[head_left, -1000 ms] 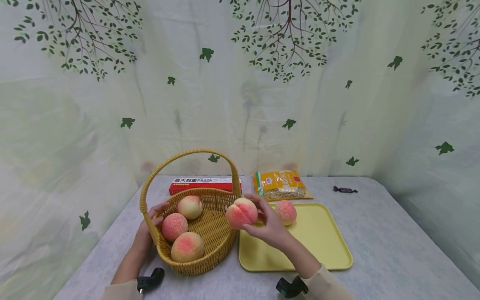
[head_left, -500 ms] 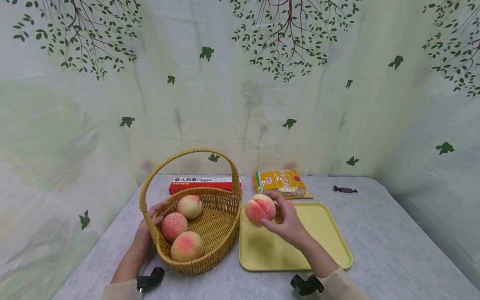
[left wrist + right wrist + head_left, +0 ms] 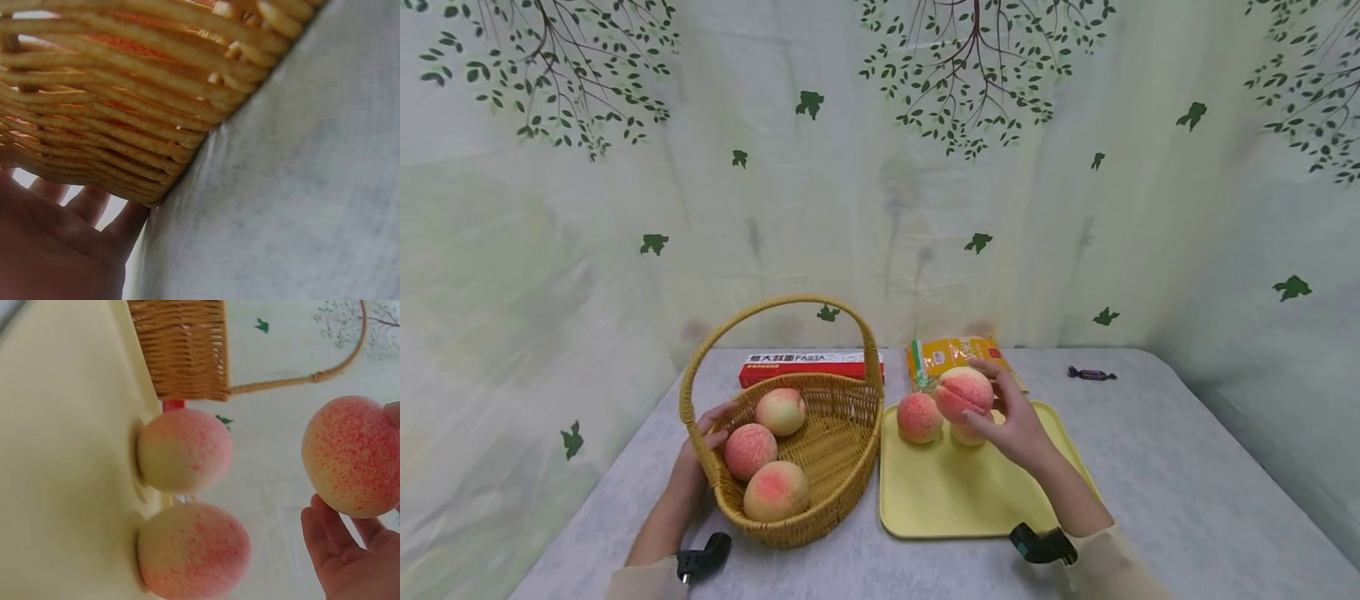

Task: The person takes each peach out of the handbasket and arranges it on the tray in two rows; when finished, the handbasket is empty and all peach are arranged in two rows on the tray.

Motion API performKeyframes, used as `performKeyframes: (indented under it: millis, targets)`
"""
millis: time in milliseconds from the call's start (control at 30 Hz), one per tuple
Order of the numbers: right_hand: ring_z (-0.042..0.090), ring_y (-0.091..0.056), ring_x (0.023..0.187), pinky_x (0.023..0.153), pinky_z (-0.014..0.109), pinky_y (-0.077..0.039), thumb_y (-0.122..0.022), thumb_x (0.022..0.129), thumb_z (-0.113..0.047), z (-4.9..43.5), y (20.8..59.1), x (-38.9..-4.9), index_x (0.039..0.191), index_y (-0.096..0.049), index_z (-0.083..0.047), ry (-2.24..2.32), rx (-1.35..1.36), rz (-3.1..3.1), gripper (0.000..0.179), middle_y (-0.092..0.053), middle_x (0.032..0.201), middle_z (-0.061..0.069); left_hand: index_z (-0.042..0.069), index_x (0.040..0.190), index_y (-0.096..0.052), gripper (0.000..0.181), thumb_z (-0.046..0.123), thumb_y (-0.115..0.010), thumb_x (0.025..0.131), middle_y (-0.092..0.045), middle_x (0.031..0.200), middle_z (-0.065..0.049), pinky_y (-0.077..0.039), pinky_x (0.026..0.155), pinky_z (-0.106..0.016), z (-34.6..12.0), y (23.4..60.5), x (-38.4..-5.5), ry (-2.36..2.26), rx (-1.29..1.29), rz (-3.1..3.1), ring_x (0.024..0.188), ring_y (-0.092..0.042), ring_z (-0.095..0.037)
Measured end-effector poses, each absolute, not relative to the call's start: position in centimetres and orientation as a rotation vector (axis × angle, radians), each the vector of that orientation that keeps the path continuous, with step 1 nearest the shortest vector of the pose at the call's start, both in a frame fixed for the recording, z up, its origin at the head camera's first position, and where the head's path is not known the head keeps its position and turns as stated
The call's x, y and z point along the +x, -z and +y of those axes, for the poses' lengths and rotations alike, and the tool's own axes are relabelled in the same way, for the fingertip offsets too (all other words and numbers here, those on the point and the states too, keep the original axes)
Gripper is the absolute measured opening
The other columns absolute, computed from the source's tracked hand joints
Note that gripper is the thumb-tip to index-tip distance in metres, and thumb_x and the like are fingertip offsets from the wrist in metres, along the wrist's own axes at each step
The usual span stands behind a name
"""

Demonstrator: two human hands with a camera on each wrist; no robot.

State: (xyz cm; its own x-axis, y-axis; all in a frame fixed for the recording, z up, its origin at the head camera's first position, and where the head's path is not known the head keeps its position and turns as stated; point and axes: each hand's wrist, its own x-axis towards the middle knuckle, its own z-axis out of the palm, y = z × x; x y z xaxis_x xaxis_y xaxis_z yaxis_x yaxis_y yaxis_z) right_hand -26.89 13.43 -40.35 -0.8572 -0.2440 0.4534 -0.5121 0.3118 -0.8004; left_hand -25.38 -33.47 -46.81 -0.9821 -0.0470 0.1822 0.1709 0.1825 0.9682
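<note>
In the head view my right hand (image 3: 1021, 427) holds a pink peach (image 3: 961, 392) between thumb and fingers, above the far part of a yellow tray (image 3: 970, 508). Below it a peach (image 3: 917, 419) rests on the tray, and another peach (image 3: 967, 434) is partly hidden behind the held one. The right wrist view shows the held peach (image 3: 353, 456) apart from the two lower ones. My left hand (image 3: 691, 462) grips the left side of a wicker basket (image 3: 831, 508), its fingers reaching over the rim. Inside lie three peaches (image 3: 776, 492) on the left side.
Behind the basket lies a red and white pasta box (image 3: 805, 367). An orange food bag (image 3: 951, 354) sits behind the tray, partly covered by the right hand and peach. A dark wrapped candy (image 3: 1092, 374) lies at the back right. The basket's tall handle (image 3: 797, 298) arches upward.
My right hand has carried the peach from the basket's right rim rightward over the tray. A peach at the tray's left has come into view. The left hand and basket stay put.
</note>
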Motion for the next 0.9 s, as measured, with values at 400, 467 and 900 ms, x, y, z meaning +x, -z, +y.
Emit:
performKeyframes:
  millis: [400, 467, 900]
  targets:
    - [0.009, -0.053, 0.109, 0.087, 0.019, -0.049, -0.068, 0.093, -0.019, 17.4, 39.5, -28.1, 0.145, -0.041, -0.018, -1.509, 0.515, -2.333, 0.059, -0.053, 0.134, 0.006, 0.008, 0.15, -0.036, 0.049, 0.02, -0.033, 0.103, -0.038, 0.149, 0.0, -0.033, 0.095, -0.008, -33.4, 46.8, -25.7, 1.933, -0.057, -2.294, 0.126, -0.038, 0.001]
    - [0.011, -0.052, 0.108, 0.084, 0.02, -0.05, -0.068, 0.093, -0.021, 17.9, 39.6, -28.2, 0.146, -0.042, -0.02, -1.496, 0.47, -2.357, 0.059, -0.052, 0.134, 0.006, 0.008, 0.15, -0.037, 0.049, 0.02, -0.033, 0.102, -0.038, 0.149, -0.001, -0.033, 0.096, -0.008, -33.4, 46.9, -25.7, 1.941, -0.061, -2.286, 0.126, -0.038, 0.001]
    - [0.023, -0.048, 0.104, 0.078, 0.024, -0.048, -0.069, 0.092, -0.029, 19.9, 40.7, -29.0, 0.15, -0.036, -0.018, -1.484, 0.248, -2.492, 0.068, -0.049, 0.135, 0.013, 0.012, 0.151, -0.036, 0.051, 0.024, -0.033, 0.102, -0.033, 0.155, -0.004, -0.031, 0.097, -0.009, -33.4, 46.7, -25.5, 1.951, -0.038, -2.299, 0.13, -0.035, -0.002]
